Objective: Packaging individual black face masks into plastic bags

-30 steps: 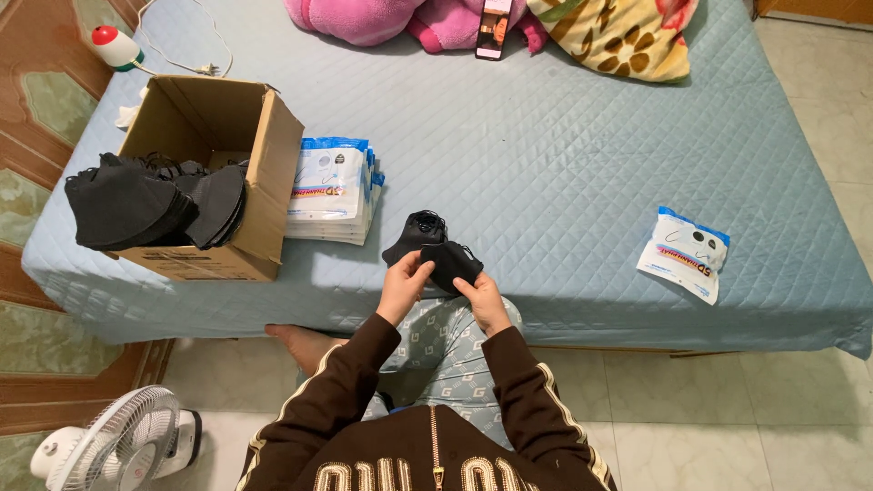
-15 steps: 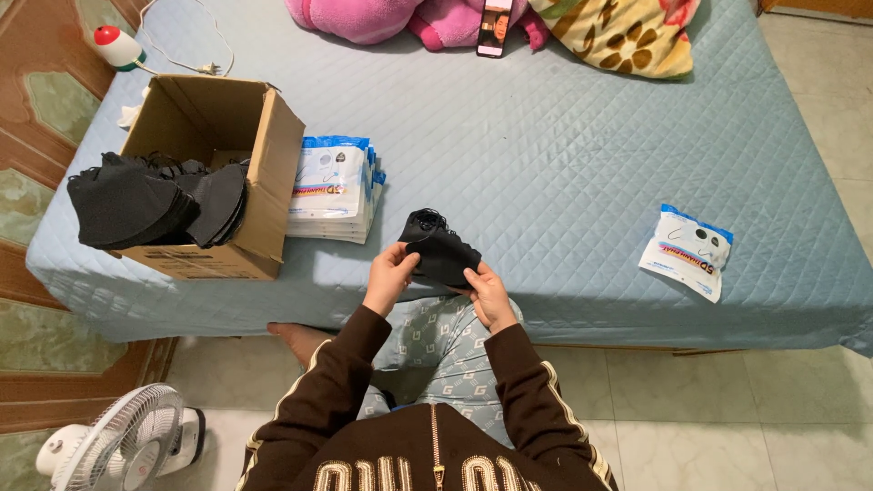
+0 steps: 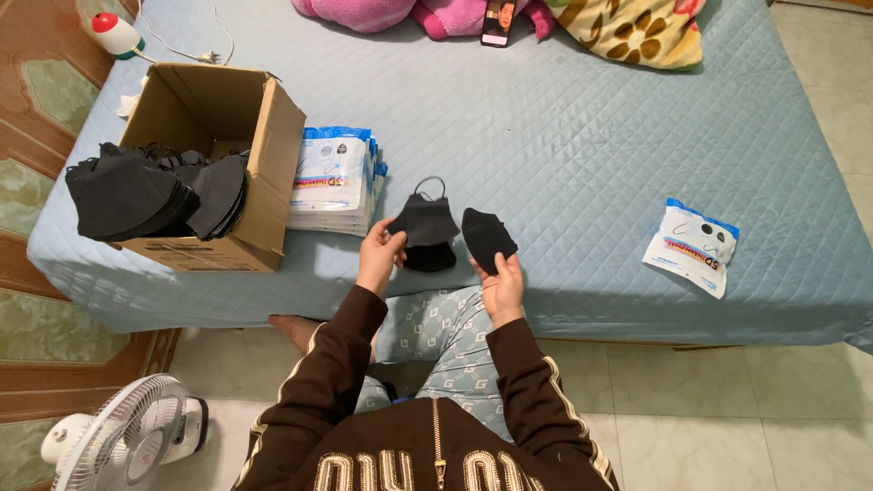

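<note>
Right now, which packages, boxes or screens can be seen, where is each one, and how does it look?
Cardboard box: bed's left side, open, brown, holding black masks.
Stack of flat packets: right beside the box, white with blue edges.
Single packet: bed's right side, white and blue.
Phone: top, near pink plush, screen lit.

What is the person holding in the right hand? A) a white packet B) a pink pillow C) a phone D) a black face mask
D: the right hand holds a single black face mask at its lower edge, above the blue quilted bed; the white packet lies untouched further right on the bed.
</note>
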